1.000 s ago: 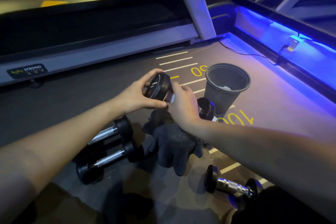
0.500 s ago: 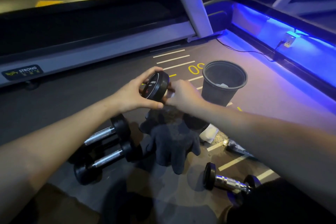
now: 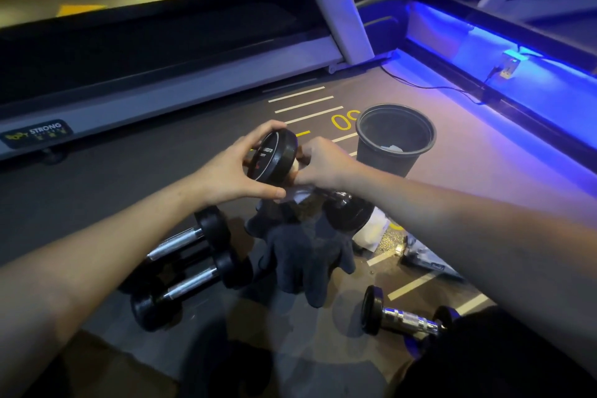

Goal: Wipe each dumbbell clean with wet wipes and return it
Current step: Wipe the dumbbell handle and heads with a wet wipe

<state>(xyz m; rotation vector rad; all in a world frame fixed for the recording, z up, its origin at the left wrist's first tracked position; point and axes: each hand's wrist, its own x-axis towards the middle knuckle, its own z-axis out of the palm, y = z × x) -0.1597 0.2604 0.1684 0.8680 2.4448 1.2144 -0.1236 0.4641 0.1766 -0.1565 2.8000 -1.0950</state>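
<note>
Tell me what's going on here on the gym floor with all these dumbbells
A person is cleaning a dumbbell held up over the floor. The left hand grips one black end, while the right hand works at the handle with a whitish wipe. Two more dumbbells lie side by side at the left and another dumbbell at the lower right. A dark cloth lies between them, and a black bucket stands just beyond the hands.
</note>
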